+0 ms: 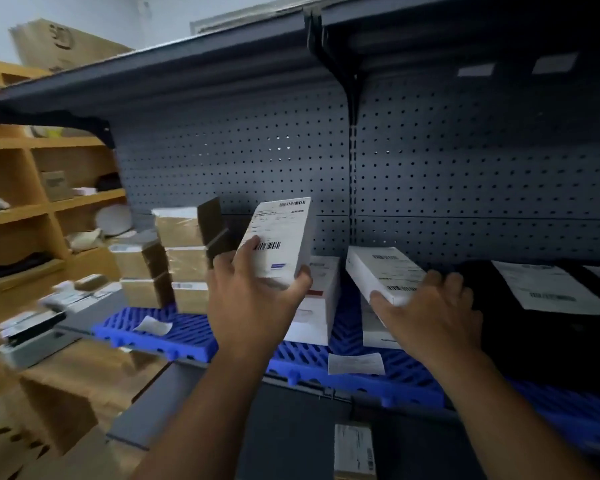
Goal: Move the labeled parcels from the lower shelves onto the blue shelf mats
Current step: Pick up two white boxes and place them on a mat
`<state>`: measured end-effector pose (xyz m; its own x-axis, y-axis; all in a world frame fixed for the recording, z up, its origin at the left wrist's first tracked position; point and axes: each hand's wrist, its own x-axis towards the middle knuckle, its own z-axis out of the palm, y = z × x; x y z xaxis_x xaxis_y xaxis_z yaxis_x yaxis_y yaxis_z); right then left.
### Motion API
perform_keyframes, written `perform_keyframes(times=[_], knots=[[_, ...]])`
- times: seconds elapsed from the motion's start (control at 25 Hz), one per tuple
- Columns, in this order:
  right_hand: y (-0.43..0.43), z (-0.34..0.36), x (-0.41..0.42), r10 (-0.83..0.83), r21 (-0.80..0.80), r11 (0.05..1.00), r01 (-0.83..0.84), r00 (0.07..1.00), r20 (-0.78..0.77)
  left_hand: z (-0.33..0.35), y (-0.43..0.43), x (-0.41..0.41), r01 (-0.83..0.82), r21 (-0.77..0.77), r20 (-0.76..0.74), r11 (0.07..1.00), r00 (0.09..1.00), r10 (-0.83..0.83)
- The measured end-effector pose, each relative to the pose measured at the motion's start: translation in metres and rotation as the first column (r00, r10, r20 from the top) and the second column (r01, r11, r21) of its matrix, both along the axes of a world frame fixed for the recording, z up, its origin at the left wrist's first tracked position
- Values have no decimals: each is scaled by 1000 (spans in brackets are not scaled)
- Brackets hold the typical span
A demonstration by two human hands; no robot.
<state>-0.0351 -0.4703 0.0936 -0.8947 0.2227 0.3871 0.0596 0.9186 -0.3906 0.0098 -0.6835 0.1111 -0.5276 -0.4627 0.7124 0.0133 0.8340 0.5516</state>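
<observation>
My left hand grips a white labeled parcel, held upright above the blue shelf mat. My right hand grips a second white labeled parcel, tilted on top of another white box that stands on the mat. Between the two hands an upright white box rests on the mat. A black bag with a white label lies on the mat at the right. On the lower shelf, a labeled parcel shows at the bottom edge.
Brown cartons are stacked at the left end of the mat. Two paper slips lie on the mat's front. A dark shelf overhangs above, with a pegboard back. Wooden shelving with assorted items stands to the left.
</observation>
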Motion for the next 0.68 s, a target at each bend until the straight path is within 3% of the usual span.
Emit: perform_keyframes(times=[0.32, 0.68], knots=[[-36, -20, -10, -284, -27, 958, 285, 959, 17, -14, -3, -54, 137, -9, 238, 991, 963, -131], [-47, -37, -31, -302, -31, 953, 301, 953, -37, -19, -1, -76, 150, -42, 248, 988, 959, -135]])
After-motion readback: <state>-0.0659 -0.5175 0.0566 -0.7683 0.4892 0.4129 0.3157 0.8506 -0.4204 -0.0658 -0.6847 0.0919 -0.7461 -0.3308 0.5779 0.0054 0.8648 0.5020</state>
